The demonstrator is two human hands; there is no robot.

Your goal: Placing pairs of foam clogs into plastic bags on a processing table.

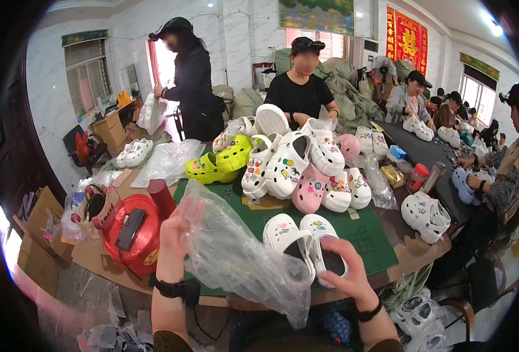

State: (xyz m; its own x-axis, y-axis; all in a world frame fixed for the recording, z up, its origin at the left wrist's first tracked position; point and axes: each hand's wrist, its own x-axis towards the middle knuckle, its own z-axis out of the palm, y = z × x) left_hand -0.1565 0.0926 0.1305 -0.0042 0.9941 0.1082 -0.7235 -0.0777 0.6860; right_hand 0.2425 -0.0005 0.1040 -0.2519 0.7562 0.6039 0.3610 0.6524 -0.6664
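Note:
My left hand (176, 233) pinches the top of a clear plastic bag (230, 249), which hangs to the right and drapes toward the table's front edge. Two white clogs with charms stand side by side on the green mat (369, 258). My right hand (348, 271) grips the heel opening of the right white clog (314, 226), thumb and fingers on either side. Part of the left white clog (281, 233) lies behind the bag's edge. Beyond them is a heap of charm-covered clogs: white, a lime green pair (233, 154) and a pink clog (312, 188).
To the left sits a roll of red plastic twine (131, 229) with a black phone (131, 227) on it. A white clog (425, 217) and a red-lidded jar (416, 176) stand at the right. Several co-workers, one across in black (299, 88), surround the tables.

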